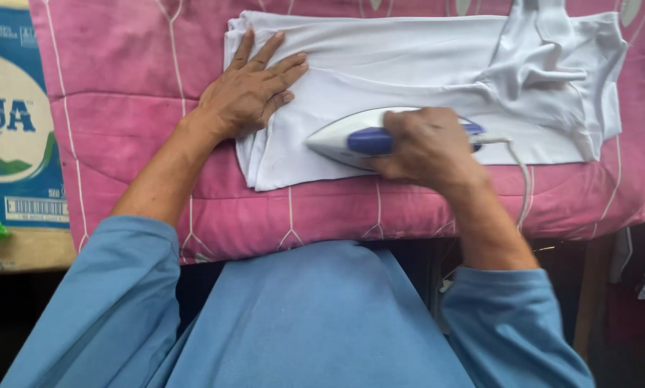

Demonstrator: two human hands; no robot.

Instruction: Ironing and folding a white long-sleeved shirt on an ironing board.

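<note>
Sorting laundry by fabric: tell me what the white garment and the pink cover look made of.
White garment: thin, soft knit, probably cotton jersey; matte, drapes in small folds. Pink cover: padded quilted cloth, likely cotton blend; stitched white lines, puffy surface, faded matte look.

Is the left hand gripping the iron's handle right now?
No, the left hand lies flat on the folded white cloth; the right hand grips the white-and-blue iron.
</note>
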